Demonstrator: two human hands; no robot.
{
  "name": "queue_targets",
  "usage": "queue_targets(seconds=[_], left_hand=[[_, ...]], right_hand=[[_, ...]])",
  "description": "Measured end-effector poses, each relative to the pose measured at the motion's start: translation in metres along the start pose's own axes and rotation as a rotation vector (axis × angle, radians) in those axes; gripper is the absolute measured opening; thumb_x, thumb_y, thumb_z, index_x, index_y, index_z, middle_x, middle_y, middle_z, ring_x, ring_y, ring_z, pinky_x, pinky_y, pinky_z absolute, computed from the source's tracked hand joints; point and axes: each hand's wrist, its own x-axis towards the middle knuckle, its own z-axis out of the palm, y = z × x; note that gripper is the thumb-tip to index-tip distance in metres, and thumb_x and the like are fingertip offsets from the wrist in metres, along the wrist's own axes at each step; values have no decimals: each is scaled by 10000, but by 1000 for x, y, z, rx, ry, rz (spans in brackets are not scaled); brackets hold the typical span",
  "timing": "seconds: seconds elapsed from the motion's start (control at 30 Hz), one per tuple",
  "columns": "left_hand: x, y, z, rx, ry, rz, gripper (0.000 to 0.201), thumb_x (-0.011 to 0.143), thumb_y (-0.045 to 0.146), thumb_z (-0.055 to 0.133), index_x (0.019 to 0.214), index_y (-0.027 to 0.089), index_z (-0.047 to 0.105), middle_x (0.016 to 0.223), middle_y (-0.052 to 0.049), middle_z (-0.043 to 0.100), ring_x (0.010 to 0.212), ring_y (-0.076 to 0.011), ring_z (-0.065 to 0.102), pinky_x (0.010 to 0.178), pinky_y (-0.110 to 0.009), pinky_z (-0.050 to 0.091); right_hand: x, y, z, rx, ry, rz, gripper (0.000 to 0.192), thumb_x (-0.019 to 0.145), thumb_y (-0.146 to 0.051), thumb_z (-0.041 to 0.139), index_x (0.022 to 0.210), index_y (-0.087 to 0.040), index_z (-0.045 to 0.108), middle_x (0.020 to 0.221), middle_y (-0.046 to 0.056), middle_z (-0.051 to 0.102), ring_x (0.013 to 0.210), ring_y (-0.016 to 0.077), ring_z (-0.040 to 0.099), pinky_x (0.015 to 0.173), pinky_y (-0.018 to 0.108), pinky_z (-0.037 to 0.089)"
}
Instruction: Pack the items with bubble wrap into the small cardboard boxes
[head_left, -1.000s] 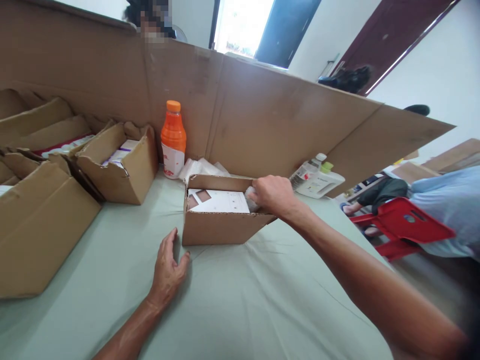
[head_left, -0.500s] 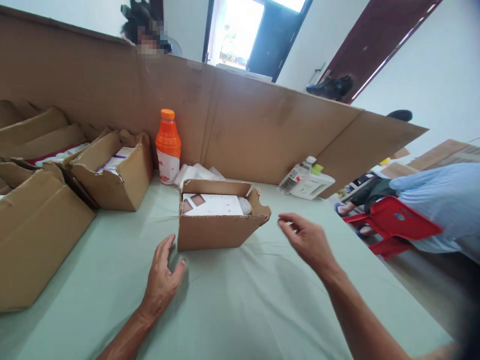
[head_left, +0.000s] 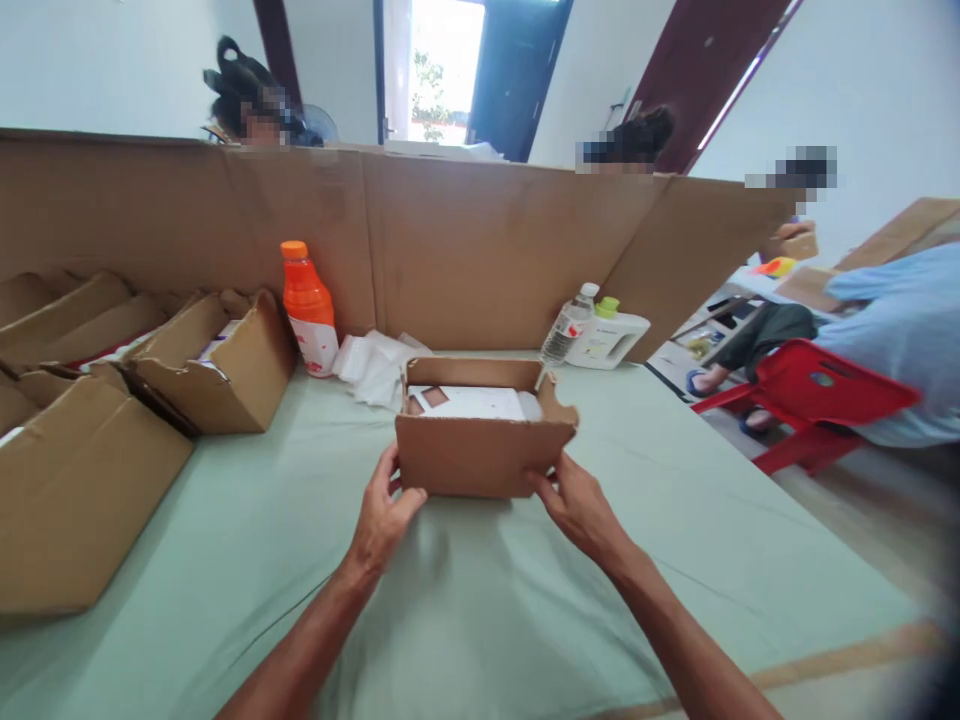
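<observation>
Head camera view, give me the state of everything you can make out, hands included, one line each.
Small brown rectangular cardboard box, open-topped, held between both hands
White flat-topped carton, inside that box
Left hand, on the box's left end
Right hand, on its right end
Orange plastic bottle, capped, standing
Clear plastic bottle, white cap on
White plastic jug, green cap on
Whitish thin plastic, crumpled
Red plastic chair, occupied

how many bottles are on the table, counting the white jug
3: orange bottle left of centre, clear bottle right of centre, white jug beside it. More may be hidden in the boxes at far left.
</observation>
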Motion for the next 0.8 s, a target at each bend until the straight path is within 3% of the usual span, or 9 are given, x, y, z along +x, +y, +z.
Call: queue_targets(seconds=[0.07, 0.13, 0.23, 0.37, 0.5, 0.67, 0.73, 0.8], left_hand=[[-12, -7, 11, 11, -84, -22, 627, 747, 281, 617, 1359, 191, 511, 1331, -109, 628, 1178, -266, 607, 986, -388, 487], [-21, -12, 10, 56, -122, -24, 605, 768, 306, 621, 1351, 184, 516, 1331, -120, 629, 1183, -269, 605, 1011, -401, 472], [-24, -13, -5, 220, -96, -19, 556, 767, 374, 635, 1286, 186, 571, 1281, -122, 648, 1169, -281, 602, 972, -404, 488], [-25, -10, -21, 477, 42, -26, 546, 748, 436, 650, 1246, 217, 618, 1182, -112, 661, 926, -242, 642, 673, -322, 511], [-30, -16, -21, 425, 21, -97, 627, 741, 501, 681, 1277, 192, 579, 961, -77, 681, 704, -185, 621, 593, -302, 510], [-16, -32, -1, 245, -26, -112, 663, 755, 511, 704, 1300, 174, 532, 1024, -101, 691, 988, -247, 684, 866, -367, 564], [-5, -38, 15, 181, -85, -83, 684, 796, 495, 679, 1376, 193, 480, 1219, -135, 658, 1094, -259, 667, 937, -392, 549], [2, -45, 35, 141, -149, -18, 746, 815, 467, 663, 1468, 226, 395, 1462, -160, 520, 1235, -284, 608, 1008, -429, 519]], right_hand=[[-51, 13, -5, -69, 112, 2, 191, 931, -385, 492, 903, -207, 559, 762, 62, 658, 670, 236, 629, 636, 353, 491], [-98, 14, -1, -86, 183, -19, 221, 962, -409, 494, 943, -207, 583, 785, 72, 671, 700, 245, 652, 638, 358, 514], [-136, 9, 9, -50, 247, -23, 368, 956, -465, 549, 1203, -194, 578, 1032, 126, 703, 917, 290, 687, 766, 412, 567], [-129, 23, 5, 143, 205, 16, 883, 861, -607, 656, 1557, -225, 268, 1491, 175, 490, 1337, 359, 524, 1046, 515, 499], [-103, 47, 5, 369, 114, -35, 1251, 708, -702, 758, 1625, -245, 39, 1659, 181, 218, 1486, 395, 321, 1165, 557, 382], [-92, 51, 17, 459, 181, 16, 1199, 732, -633, 773, 1621, -261, 59, 1632, 173, 292, 1485, 366, 335, 1179, 552, 363], [-92, 56, 15, 419, 275, 73, 1160, 738, -572, 788, 1611, -246, 98, 1599, 183, 344, 1454, 364, 386, 1166, 544, 382], [-91, 71, 6, 363, 405, 112, 1115, 739, -542, 790, 1593, -233, 143, 1573, 189, 374, 1429, 363, 416, 1153, 544, 393]])
